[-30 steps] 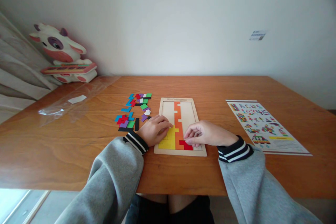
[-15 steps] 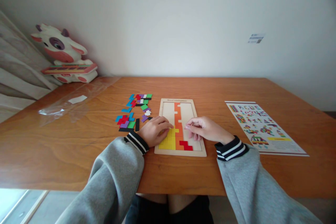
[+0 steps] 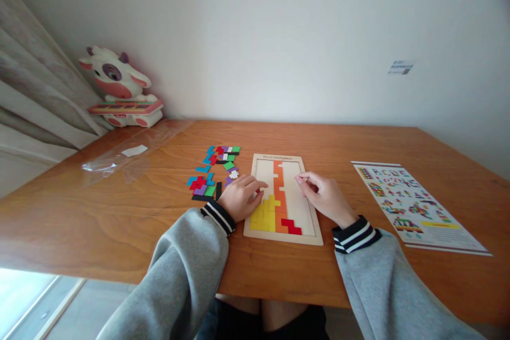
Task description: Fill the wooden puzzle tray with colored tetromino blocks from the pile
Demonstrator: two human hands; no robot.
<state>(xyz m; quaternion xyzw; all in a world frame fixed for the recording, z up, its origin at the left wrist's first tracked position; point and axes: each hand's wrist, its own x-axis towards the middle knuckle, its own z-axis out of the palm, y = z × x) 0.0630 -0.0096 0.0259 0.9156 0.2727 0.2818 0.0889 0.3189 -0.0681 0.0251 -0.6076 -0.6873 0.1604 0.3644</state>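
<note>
Flat pale wooden puzzle tray point(image 3: 308, 234) lies mid-tabletop point(image 3: 119, 223). Left hand point(image 3: 240, 197) loosely curled, resting on its 9 o'clock edge beside yellow pieces point(image 3: 265, 215). Right hand point(image 3: 324, 195) curled over the 3 o'clock edge; whether it pinches anything I cannot tell. Loose coloured wooden pieces point(image 3: 213, 172) at tray's 10 o'clock.

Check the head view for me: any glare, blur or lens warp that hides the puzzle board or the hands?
Head view: soft, even light; only a faint sheen on the plastic wrap. Wide-lens warp bows the table edge. The puzzle board, left hand and right hand are sharp enough, but the sheet print is too small to read.
</note>
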